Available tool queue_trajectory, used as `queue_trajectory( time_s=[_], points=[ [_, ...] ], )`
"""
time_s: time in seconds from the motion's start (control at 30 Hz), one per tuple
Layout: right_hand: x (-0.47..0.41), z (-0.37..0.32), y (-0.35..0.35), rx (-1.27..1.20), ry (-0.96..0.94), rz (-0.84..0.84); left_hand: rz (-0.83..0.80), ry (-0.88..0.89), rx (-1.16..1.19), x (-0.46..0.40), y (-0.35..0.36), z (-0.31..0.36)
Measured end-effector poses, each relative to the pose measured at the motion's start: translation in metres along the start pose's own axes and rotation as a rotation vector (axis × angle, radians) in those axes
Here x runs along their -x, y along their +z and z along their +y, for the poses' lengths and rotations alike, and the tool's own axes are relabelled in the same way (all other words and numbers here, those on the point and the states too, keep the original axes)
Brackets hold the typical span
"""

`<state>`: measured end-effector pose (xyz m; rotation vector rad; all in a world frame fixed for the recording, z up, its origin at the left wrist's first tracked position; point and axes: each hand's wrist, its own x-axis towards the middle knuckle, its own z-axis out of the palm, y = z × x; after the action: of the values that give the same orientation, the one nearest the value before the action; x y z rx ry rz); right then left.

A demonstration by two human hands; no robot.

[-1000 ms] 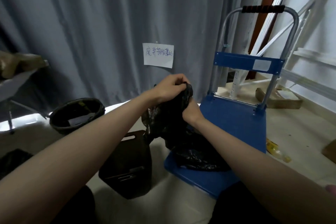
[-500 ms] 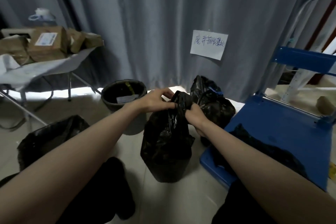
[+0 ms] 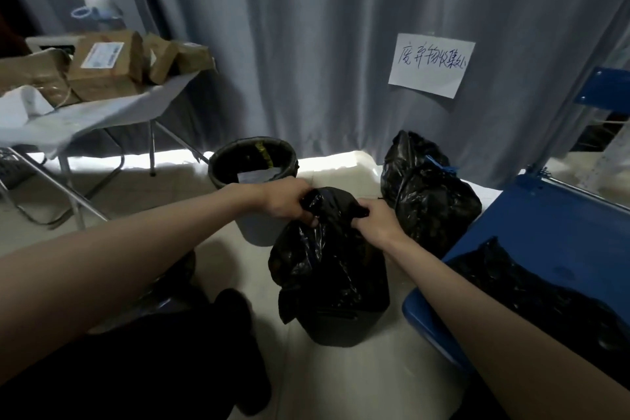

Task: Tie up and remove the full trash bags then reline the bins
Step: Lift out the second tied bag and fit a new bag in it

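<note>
Head view: both hands' grip (image 3: 289, 202) (image 3: 375, 220) clenches black bag (image 3: 329, 269) (lining bin (image 3: 335, 329)).

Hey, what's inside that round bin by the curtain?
The round bin has a black liner, with a white slip of paper and something yellow inside. Its bottom is too dark to see, and the left hand covers its front rim.

Pale floor (image 3: 368, 382) lies open in front of the black bag (image 3: 332, 269) over the small bin, and a bright strip runs behind it along the curtain (image 3: 306, 44). The round lined bin (image 3: 253, 160) crowds the bag's far left, a tied bag (image 3: 426, 194) its far right, and the blue cart deck (image 3: 552, 228) blocks the right side. A folding table (image 3: 102, 112) stands well left.
</note>
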<state>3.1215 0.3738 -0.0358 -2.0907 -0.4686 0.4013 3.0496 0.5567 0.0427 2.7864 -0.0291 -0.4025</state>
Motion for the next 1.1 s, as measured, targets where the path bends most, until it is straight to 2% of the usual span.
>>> queue_trajectory(
  time_s=[0.1,0.17,0.27,0.37,0.43,0.5,0.57,0.63,0.7,0.8,0.9,1.1],
  points=[
    [-0.005,0.012,-0.006,0.169,0.061,0.044,0.112,0.063,0.053,-0.006,0.002,-0.006],
    [-0.005,0.020,-0.010,0.388,0.078,-0.030,0.237,0.071,0.130,-0.009,0.007,-0.011],
    [0.003,0.023,-0.007,0.472,0.146,-0.291,0.353,0.039,0.181,-0.015,0.015,-0.013],
    [0.012,0.025,-0.001,0.448,0.277,-0.622,0.391,-0.003,0.181,-0.021,0.025,-0.012],
    [0.016,0.024,-0.003,0.506,0.340,-0.749,0.386,-0.020,0.170,-0.025,0.031,-0.008],
    [0.013,0.019,-0.009,0.591,0.302,-0.653,0.371,-0.026,0.147,-0.027,0.035,-0.003],
    [0.005,0.013,-0.017,0.620,0.175,-0.394,0.380,-0.033,0.128,-0.029,0.036,0.001],
    [0.002,0.002,-0.024,0.482,0.050,-0.128,0.416,-0.065,0.137,-0.031,0.036,0.005],
    [0.006,-0.008,-0.030,0.197,-0.017,-0.006,0.451,-0.095,0.175,-0.032,0.034,0.010],
    [0.020,-0.017,-0.031,0.007,-0.031,-0.061,0.483,-0.087,0.226,-0.032,0.035,0.014],
    [0.024,-0.013,-0.022,0.176,-0.054,-0.096,0.485,-0.063,0.261,-0.025,0.040,0.016],
    [0.018,-0.010,-0.009,0.299,-0.070,0.039,0.483,-0.039,0.330,-0.014,0.046,0.010]
  ],
)
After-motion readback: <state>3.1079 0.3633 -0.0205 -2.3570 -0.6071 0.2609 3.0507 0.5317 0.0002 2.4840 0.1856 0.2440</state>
